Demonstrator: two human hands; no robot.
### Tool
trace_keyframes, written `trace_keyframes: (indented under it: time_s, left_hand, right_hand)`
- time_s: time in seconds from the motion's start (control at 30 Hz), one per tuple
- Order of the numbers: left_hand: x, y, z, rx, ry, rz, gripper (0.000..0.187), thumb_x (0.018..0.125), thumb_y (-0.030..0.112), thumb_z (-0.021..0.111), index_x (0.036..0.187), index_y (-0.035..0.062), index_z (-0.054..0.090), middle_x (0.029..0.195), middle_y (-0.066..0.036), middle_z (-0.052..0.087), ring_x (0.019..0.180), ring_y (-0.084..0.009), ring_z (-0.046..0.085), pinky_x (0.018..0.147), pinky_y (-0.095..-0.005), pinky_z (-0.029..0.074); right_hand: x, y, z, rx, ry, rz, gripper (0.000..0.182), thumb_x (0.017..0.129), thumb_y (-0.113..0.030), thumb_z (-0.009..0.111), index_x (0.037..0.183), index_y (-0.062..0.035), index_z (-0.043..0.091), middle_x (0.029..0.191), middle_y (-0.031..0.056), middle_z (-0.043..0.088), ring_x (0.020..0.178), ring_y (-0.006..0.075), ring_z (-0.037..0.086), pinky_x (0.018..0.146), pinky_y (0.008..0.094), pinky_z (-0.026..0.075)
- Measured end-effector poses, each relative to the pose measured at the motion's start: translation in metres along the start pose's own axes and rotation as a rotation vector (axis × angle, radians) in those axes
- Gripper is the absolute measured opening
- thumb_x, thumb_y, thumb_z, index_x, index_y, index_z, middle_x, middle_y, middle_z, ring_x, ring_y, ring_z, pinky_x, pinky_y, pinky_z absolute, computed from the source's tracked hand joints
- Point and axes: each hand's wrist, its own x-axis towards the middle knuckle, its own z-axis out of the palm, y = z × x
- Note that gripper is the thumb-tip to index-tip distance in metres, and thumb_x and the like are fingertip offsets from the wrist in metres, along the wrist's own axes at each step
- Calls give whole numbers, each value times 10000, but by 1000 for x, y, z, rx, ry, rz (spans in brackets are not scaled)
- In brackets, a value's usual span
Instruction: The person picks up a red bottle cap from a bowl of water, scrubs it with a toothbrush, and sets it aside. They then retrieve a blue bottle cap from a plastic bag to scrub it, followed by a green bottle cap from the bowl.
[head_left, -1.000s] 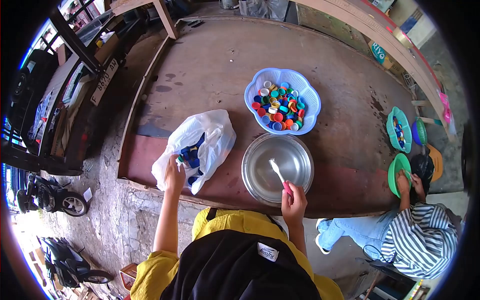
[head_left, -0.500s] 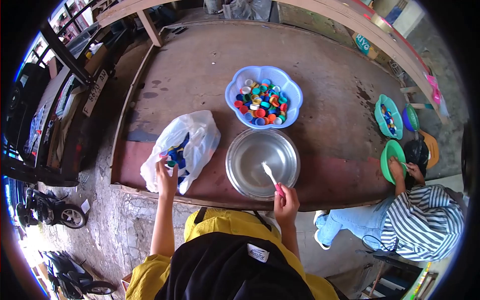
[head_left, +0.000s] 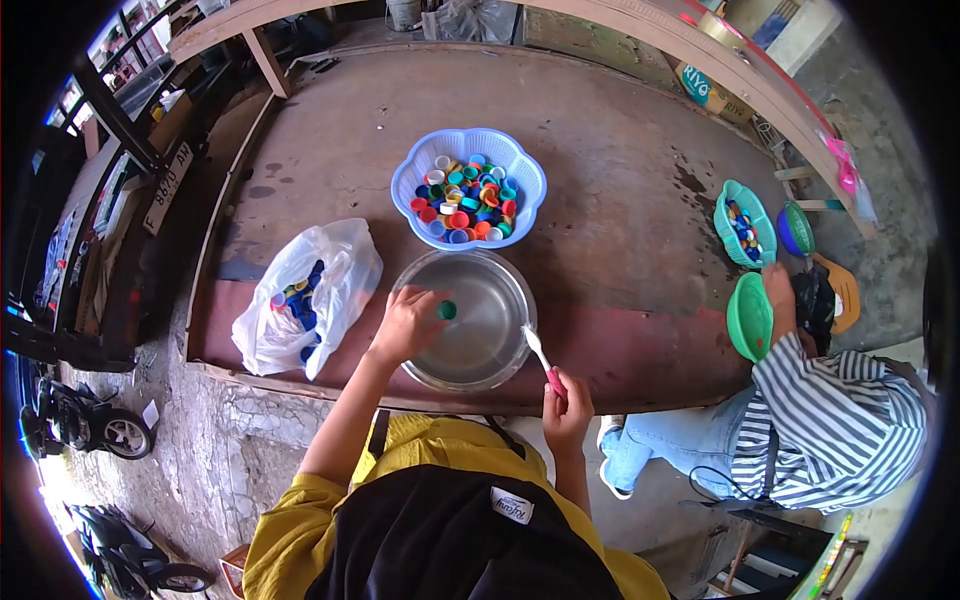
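My left hand (head_left: 408, 322) is over the left part of a metal bowl (head_left: 470, 375), its fingers closed on a green bottle cap (head_left: 446, 310). My right hand (head_left: 567, 408) grips a toothbrush (head_left: 540, 352) with a pink-red handle, its white head up by the bowl's right rim. Behind the bowl stands a blue scalloped basket (head_left: 532, 195) full of colourful caps (head_left: 458, 219). To the left lies an open white plastic bag (head_left: 350, 255) holding mostly blue caps (head_left: 312, 290).
At the right, a person in a striped shirt (head_left: 830, 425) reaches past a green bowl (head_left: 750, 316). A turquoise basket (head_left: 762, 215) with caps stands behind it. A wooden rail (head_left: 640, 30) runs along the back of the brown table (head_left: 620, 100).
My left hand has moved from the bag to over the metal bowl, with the green cap. The co-worker's hand has moved up toward the turquoise basket. The view has shifted slightly right.
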Motion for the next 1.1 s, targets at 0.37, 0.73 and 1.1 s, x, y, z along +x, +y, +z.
trace_keyframes:
  time_s: [0.37,0.73,1.1]
  left_hand:
    - [17,16,48,244,-249,10,649,674,180,736,1253,145,445,1019,-68,627,1039,-236,496,936,-393,315]
    - [20,20,56,269,-277,-21,707,680,202,737,1300,168,399,1007,-62,612,1058,-233,495,964,-411,301]
    - [32,33,19,68,-230,5,850,594,95,723,1346,117,328,1036,-95,575,1046,-258,507,962,-410,324]
  right_hand:
    - [7,30,-63,-19,-76,-25,230,813,-22,588,1040,12,593,840,133,567,676,218,574,565,277,448]
    - [9,32,-57,9,-89,-103,250,800,-4,602,1050,-8,605,836,87,550,580,136,507,481,234,382]
    - [9,33,-38,19,-40,-210,254,795,-18,609,1049,-14,601,813,87,551,572,151,502,479,243,383]
